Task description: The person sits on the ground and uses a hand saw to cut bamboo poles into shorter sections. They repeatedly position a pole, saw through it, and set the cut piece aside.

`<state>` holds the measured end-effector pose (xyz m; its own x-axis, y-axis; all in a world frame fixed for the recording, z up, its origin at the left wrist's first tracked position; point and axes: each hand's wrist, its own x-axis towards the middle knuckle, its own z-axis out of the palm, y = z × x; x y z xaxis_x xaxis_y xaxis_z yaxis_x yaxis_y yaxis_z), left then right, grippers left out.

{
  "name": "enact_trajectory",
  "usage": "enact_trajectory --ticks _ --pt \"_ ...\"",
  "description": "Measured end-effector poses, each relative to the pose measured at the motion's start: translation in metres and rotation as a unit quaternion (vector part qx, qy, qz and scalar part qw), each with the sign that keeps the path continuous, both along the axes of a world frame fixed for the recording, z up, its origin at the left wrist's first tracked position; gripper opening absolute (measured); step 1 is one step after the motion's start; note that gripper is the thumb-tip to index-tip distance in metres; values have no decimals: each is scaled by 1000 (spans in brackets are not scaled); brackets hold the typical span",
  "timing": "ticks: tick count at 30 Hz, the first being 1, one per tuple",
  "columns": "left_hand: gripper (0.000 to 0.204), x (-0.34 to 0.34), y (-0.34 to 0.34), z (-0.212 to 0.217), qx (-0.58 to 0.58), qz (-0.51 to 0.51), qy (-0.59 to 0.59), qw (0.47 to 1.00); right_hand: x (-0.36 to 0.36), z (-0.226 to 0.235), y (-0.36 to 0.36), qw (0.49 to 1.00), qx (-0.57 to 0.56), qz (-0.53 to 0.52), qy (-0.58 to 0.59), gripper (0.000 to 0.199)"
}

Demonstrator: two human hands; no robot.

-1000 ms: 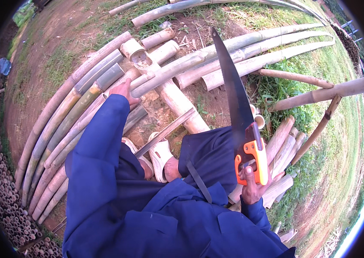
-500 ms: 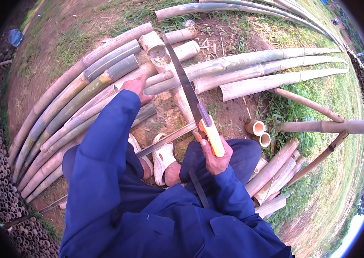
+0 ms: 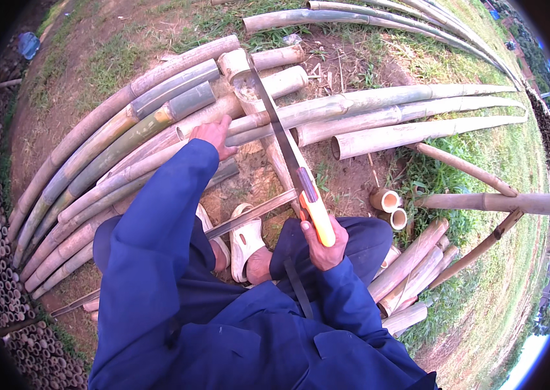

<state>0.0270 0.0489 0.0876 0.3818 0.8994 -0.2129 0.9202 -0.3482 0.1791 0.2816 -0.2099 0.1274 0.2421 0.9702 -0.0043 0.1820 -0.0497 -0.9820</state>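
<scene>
My right hand [image 3: 324, 246] grips the yellow-orange handle of a handsaw [image 3: 283, 142]. Its long blade points away from me and crosses a pale bamboo pole [image 3: 346, 103] near the pole's left end. My left hand [image 3: 214, 137] is closed around that left end, to the left of the blade; part of its grip is hidden. Under the pole runs a bamboo support [image 3: 280, 168], with an upright cut bamboo piece [image 3: 233, 63] at its far end. How deep the blade sits in the pole I cannot tell.
Several long bamboo poles [image 3: 115, 104] lie curving along the left. More poles [image 3: 405, 140] stretch off to the right. Two short bamboo cups [image 3: 388, 200] and a pile of cut lengths [image 3: 411, 273] are beside my right knee. A flat strip [image 3: 255, 213] lies across my clogs [image 3: 244, 244].
The saw has drawn back slightly toward me across the pole. My left hand has shifted a little right and closed on the pole's end, its thumb no longer held apart.
</scene>
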Motion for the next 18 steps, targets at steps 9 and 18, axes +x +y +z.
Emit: enact_trajectory --ticks 9,18 --pt "67 14 0 6 8 19 34 999 -2 2 45 997 -62 34 43 18" --pt "61 9 -3 -3 31 17 24 999 11 23 -28 995 -88 28 -20 29"
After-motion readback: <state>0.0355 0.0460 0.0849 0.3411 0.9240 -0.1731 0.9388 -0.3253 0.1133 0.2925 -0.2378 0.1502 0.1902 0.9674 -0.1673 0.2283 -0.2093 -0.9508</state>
